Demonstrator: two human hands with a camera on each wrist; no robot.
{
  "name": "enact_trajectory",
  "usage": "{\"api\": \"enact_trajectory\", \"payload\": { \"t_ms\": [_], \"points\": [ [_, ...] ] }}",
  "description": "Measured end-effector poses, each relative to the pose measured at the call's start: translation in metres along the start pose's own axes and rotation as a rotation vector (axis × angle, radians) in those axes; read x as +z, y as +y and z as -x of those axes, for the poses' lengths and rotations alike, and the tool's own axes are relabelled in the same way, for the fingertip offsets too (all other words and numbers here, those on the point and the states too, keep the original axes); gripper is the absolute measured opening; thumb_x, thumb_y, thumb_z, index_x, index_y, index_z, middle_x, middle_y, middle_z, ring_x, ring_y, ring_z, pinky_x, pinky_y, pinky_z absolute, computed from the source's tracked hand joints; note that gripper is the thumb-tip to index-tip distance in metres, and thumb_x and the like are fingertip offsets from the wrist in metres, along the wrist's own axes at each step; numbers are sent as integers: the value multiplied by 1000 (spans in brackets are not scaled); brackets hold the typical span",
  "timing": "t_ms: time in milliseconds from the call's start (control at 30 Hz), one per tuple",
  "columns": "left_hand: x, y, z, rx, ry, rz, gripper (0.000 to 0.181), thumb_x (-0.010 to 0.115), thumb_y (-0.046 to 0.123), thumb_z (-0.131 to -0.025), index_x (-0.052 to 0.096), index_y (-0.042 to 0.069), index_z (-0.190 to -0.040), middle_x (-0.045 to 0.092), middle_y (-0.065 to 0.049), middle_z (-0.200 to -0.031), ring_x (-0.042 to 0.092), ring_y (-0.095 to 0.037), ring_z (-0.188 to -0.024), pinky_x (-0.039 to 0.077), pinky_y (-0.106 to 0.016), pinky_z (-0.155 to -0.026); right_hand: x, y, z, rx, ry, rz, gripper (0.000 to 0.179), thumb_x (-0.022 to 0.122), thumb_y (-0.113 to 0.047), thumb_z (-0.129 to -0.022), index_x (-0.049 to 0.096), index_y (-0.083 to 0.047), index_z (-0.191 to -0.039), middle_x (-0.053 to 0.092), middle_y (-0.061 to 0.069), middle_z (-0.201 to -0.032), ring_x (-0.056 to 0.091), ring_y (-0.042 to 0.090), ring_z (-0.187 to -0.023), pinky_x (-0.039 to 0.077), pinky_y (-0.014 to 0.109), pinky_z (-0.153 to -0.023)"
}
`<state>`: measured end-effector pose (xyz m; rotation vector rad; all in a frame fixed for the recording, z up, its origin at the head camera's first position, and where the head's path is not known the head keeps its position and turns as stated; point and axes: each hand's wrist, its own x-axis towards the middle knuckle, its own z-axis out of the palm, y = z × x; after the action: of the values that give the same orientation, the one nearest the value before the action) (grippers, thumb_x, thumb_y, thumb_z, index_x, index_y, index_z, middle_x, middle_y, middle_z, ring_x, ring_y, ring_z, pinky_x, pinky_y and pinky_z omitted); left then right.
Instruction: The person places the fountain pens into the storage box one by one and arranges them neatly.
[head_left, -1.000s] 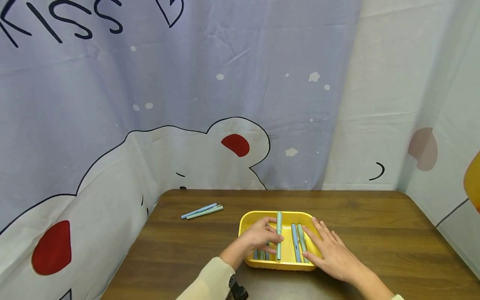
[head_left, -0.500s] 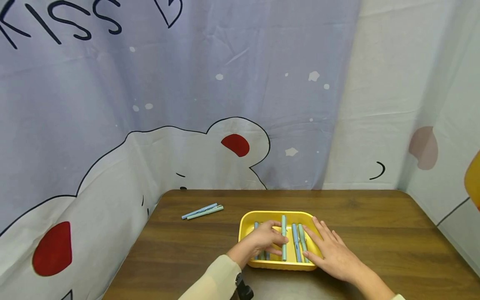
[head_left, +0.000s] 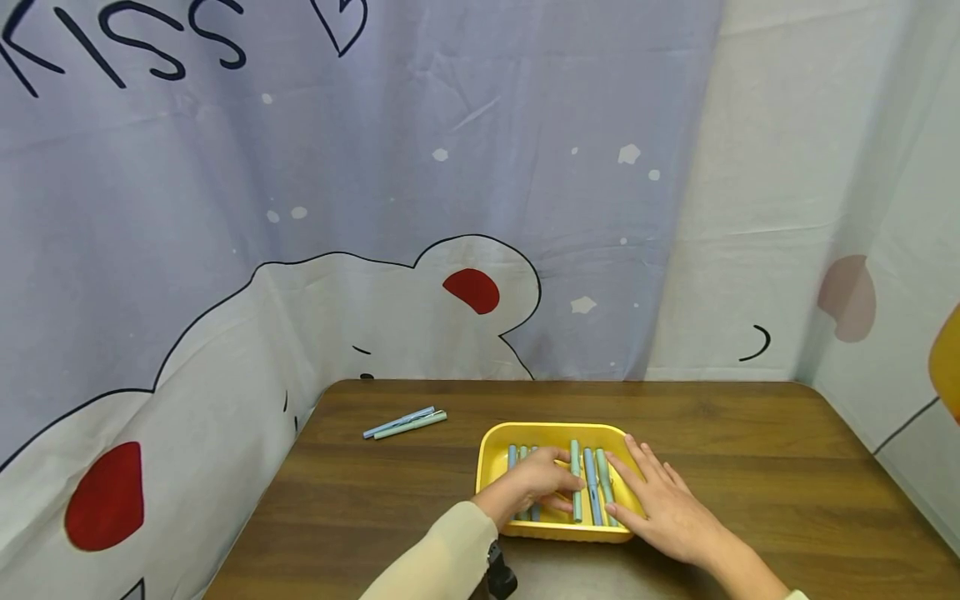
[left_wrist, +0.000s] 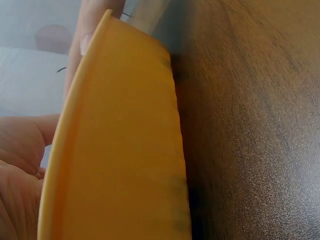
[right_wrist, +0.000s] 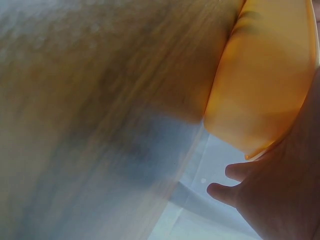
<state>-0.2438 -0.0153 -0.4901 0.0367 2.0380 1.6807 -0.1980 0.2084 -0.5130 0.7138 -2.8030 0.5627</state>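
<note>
A yellow tray sits on the wooden table with blue and green pens lying side by side in it. My left hand reaches in over the near left rim and pinches a green pen low in the tray. Just right of that pen lie a blue pen and another green pen. Several more, among them a blue pen, lie at the left end, partly covered by my hand. My right hand rests with spread, straight fingers on the tray's right rim. Both wrist views mostly show the tray's outer wall.
Left of the tray, a blue pen and a green pen lie crossing on the table. A printed curtain hangs behind the table's far edge.
My left hand has moved right and lowered the green pen beside the pair at the right, uncovering more of the pens at the left end. My right hand has stayed put.
</note>
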Motion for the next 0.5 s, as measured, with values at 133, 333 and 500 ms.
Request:
{"api": "enact_trajectory", "payload": {
  "t_ms": [133,333,500],
  "points": [
    [3,0,0,-17,15,-42,49,72,0,-91,51,-5,-135,65,-12,-85,66,-18,-68,62,-32,-61,-1,0,0,7,-10,-7,71,59,-57,-98,44,-17,-155,23,20,-165,30,47,-146,31,72,-109],
    [6,-1,-2,-37,35,-92,48,73,4,-92,53,-5,-134,64,-12,-84,66,-18,-66,61,-30,-59,-1,-1,-1,15,-17,-11,71,59,-56,-97,43,-18,-156,22,20,-166,29,47,-147,30,72,-109],
    [9,-2,-3,-42,33,-87,48,73,2,-91,52,-6,-133,64,-12,-84,66,-19,-65,60,-30,-57,-2,-1,0,15,-20,-16,71,59,-56,-98,42,-18,-156,21,19,-166,29,47,-147,29,71,-110]
  ]
}}
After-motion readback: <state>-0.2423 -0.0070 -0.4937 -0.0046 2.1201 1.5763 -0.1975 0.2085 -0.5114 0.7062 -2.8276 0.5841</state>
